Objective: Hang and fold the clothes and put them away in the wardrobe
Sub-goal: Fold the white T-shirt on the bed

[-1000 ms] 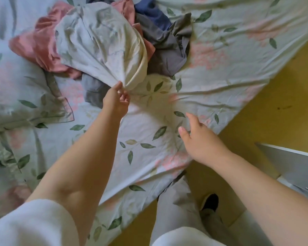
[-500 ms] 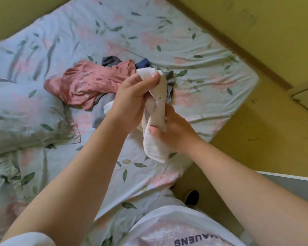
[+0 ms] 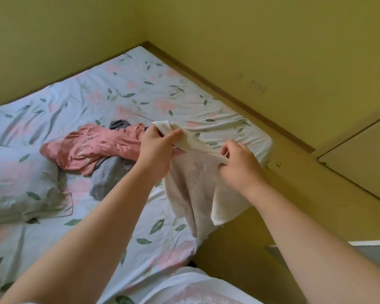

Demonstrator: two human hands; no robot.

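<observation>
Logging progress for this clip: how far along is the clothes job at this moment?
Early. Nothing looks folded or hung, and no wardrobe is clearly in view. In hand: the left hand and right hand grip the top edge of a cream garment, holding it up above the bed. Left: that garment, plus the pink garment and grey garment heaped loose on the sheet.

cream garment (image 3: 198,187) held aloft, hanging crumpled

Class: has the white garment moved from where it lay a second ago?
Yes. The white garment is lifted off the pile beside the pink garment, held by both hands toward the bed's edge.
</observation>
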